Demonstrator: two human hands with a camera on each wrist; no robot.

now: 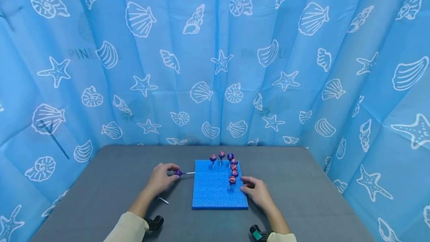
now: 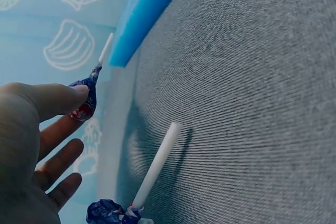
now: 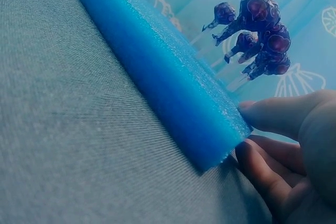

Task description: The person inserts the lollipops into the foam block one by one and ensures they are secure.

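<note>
My left hand (image 1: 160,178) pinches a lollipop (image 1: 179,173) by its purple-wrapped head, between thumb and index finger. Its white stick points right, the tip by the left edge of a blue foam board (image 1: 215,193). In the left wrist view the other fingers are spread away from the held lollipop (image 2: 91,83). At the board's right edge, my right hand (image 1: 258,191) grips the foam, thumb on the top face and fingers below in the right wrist view. Several wrapped lollipops (image 1: 232,180) stand upright in the board, along its far and right sides.
Another lollipop (image 1: 163,199) lies on the grey tabletop (image 1: 295,182), under my left forearm; its wrapped head (image 2: 107,212) and stick show in the left wrist view. A blue curtain (image 1: 215,66) with white shell prints hangs behind the table and at both sides.
</note>
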